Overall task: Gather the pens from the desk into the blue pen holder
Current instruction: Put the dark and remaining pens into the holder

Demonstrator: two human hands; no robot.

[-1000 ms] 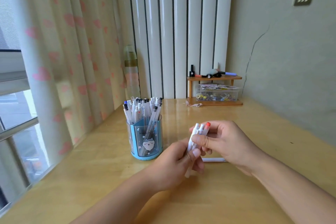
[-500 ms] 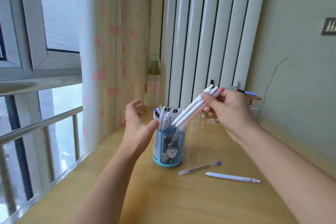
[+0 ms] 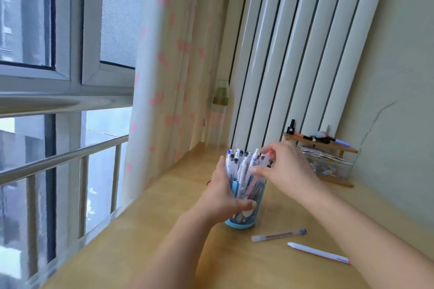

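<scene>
— Desk first. What is on it?

— The holder stands near the window edge, upright, packed with pens. A shelf sits at the wall, well apart from the work.

— The left hand?

— Wrapped round the holder's side, thumb curled across the front. I judge it steadies the holder so the crowded contents do not tip it.

— The right hand?

— Over the holder's mouth, its fingers curled among the pen tops; one orange-tipped cap shows by them. Blur hides whether they pinch a pen or only press the bunch down. Seating, by my reading.

— What is outstanding?

— Two items lie flat just beside the base: a clear pen, then a white pen nearer the right forearm. Neither is touched. The task is nearly done, in my view.
</scene>
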